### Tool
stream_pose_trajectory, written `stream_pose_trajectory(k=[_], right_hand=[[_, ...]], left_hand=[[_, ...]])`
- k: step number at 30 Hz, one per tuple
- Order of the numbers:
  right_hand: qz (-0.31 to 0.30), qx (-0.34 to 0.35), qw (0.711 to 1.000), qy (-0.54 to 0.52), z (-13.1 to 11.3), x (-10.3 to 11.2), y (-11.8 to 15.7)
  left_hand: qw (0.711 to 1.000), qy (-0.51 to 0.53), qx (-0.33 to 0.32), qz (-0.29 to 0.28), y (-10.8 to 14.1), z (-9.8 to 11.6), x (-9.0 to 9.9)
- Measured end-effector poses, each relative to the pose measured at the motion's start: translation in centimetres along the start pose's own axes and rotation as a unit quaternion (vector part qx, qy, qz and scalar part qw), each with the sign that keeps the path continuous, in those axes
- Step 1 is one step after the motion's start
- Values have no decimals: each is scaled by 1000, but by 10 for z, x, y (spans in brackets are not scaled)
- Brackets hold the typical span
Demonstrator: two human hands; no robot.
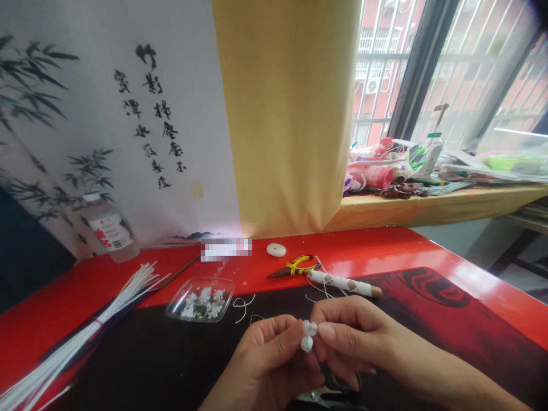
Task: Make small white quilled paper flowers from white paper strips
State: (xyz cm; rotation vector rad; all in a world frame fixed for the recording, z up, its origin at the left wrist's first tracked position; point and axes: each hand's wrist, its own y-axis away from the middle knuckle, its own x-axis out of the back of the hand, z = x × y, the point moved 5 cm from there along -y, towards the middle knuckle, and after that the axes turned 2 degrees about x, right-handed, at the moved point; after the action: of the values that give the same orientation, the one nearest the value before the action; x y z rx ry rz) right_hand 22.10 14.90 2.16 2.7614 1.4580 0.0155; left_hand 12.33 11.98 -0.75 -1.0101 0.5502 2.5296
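Observation:
A small white flower-shaped piece [307, 342] is pinched between my two hands above the dark mat. My left hand [274, 354] grips it from the left between thumb and forefinger. From the right, my right hand [355, 331] pinches its upper right part with thumb and forefinger. Below the hands, partly hidden, lie scissors [317, 395] with dark handles. A clear tray [171, 308] of small white flowers and green bits sits to the left. Behind my right hand is a stick wrapped in white cord [342, 282].
Yellow-handled pliers [295, 266] and a white oval object [276, 250] lie on the red table [402, 245]. A bundle of white strands [85, 337] and a bottle [109, 228] stand out at left. Assorted materials [377, 171] cover the windowsill.

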Motion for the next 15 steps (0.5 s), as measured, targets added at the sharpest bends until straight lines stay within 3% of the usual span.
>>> stream_pose_trajectory(k=[10, 15], right_hand=[[10, -11, 1000, -12, 1, 3, -2], [23, 3, 1000, 8, 0, 6, -2]], left_hand=[[999, -10, -1, 39, -2, -3, 3], [1000, -2, -7, 28, -3, -1, 3]])
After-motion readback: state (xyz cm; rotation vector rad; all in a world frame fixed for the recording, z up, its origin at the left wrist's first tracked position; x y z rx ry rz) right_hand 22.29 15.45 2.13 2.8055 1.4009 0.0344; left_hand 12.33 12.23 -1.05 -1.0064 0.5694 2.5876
